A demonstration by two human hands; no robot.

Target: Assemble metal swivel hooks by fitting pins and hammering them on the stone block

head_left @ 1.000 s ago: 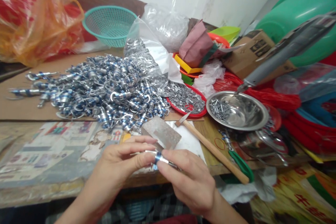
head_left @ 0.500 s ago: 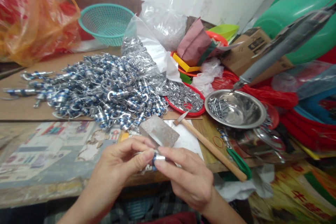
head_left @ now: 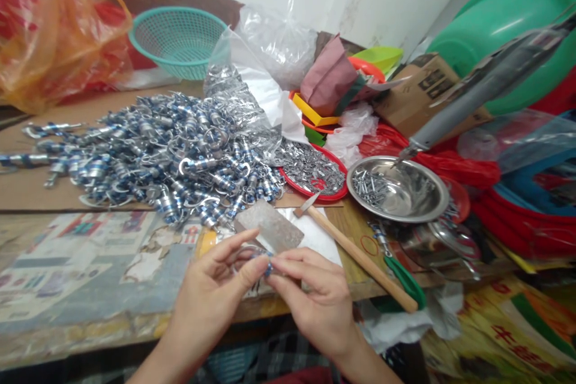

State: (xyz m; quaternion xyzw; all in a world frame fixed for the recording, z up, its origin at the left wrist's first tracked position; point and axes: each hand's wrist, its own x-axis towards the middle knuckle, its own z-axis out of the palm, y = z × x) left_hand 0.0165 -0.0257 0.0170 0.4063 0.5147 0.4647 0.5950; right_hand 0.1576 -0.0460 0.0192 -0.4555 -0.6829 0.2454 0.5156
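Note:
Between my two hands is a small blue-and-silver metal fitting [head_left: 269,266] with a curved wire part; most of it is hidden by fingers. My left hand [head_left: 220,279] pinches its left end with thumb and fingers, the index finger lifted off. The fingertips of my right hand [head_left: 312,291] close on its right side. Just beyond my fingers a flat grey metal block [head_left: 270,225] rests on the table. A hammer [head_left: 360,249] with a wooden handle lies to the right of my right hand.
A big heap of similar blue-and-silver fittings [head_left: 166,150] covers cardboard at the back left. Behind the hammer are a red tray of small metal pieces [head_left: 315,171] and a steel bowl of pins [head_left: 432,207]. A grey hand tool [head_left: 450,114] hangs over the bowl.
The fitting has turned in my fingers, and less of its silver body shows. My left index finger has lifted. The whole view has shifted slightly.

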